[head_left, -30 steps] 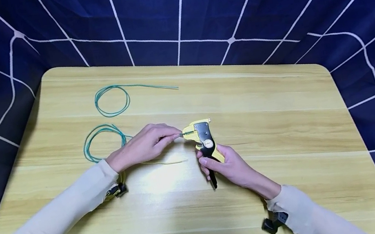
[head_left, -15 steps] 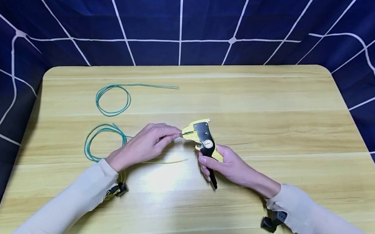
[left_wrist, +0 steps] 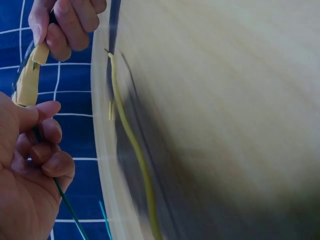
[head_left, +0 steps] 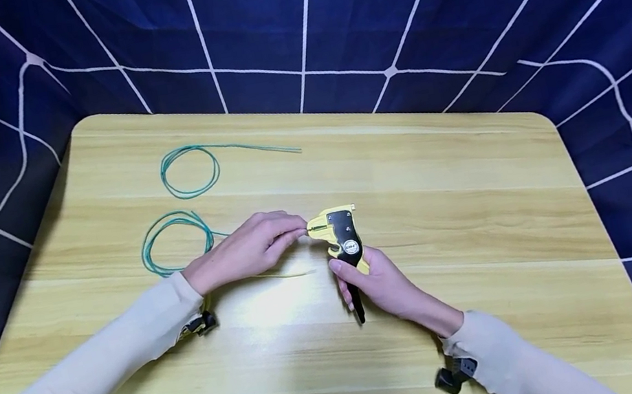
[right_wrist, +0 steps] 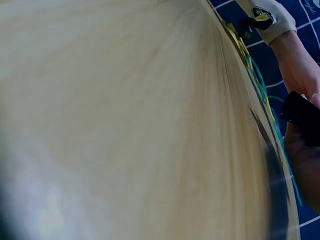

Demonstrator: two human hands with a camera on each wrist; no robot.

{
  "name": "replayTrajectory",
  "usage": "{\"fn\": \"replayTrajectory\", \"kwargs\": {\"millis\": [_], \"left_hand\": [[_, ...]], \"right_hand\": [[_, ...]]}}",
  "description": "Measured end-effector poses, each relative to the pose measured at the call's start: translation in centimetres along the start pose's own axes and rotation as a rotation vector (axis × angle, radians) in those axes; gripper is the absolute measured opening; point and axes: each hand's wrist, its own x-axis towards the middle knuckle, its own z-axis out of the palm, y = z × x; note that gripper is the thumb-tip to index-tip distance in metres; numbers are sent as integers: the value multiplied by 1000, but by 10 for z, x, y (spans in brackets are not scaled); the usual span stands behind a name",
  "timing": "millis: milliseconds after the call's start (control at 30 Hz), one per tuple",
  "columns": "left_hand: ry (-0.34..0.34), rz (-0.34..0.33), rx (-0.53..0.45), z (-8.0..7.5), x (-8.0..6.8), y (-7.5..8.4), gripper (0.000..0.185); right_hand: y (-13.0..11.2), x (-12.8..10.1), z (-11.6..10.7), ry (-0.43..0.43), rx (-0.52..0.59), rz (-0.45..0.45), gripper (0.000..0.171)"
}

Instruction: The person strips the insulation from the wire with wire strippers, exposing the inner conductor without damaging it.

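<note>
**Wooden table against a blue gridded backdrop**

A pale wooden table [head_left: 481,211] with rounded corners is filling the head view, its glossy top catching a bright patch of light near the middle. Dark blue cloth [head_left: 324,21] crossed by white lines is hanging behind and around it, sagging in soft folds.

- The tabletop [head_left: 451,216] is seen as pale, smooth wood grain, with a glossy sheen near the middle.
- The wire stripper [head_left: 343,238] is made of yellow and black plastic, matt in look.
- The green wires [head_left: 186,170] are coated in smooth plastic insulation.
- The backdrop [head_left: 449,14] is shown as dark blue cloth, matt and creased, with white lines.
- The sleeves [head_left: 98,359] are of soft, matt cream cloth.
</note>
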Motion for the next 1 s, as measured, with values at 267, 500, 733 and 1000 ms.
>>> {"fn": "replayTrajectory", "kwargs": {"millis": [267, 500, 733, 1000], "left_hand": [[6, 16, 19, -1, 2, 4, 19], [18, 13, 23, -1, -1, 4, 16], [4, -9, 10, 0, -3, 5, 15], [10, 1, 14, 3, -2, 6, 15]], "right_hand": [[0, -1, 4, 43, -17, -50, 31], [1, 0, 9, 80, -14, -29, 31], [0, -1, 14, 130, -25, 4, 30], [4, 0, 21, 252, -39, 28, 31]]}}
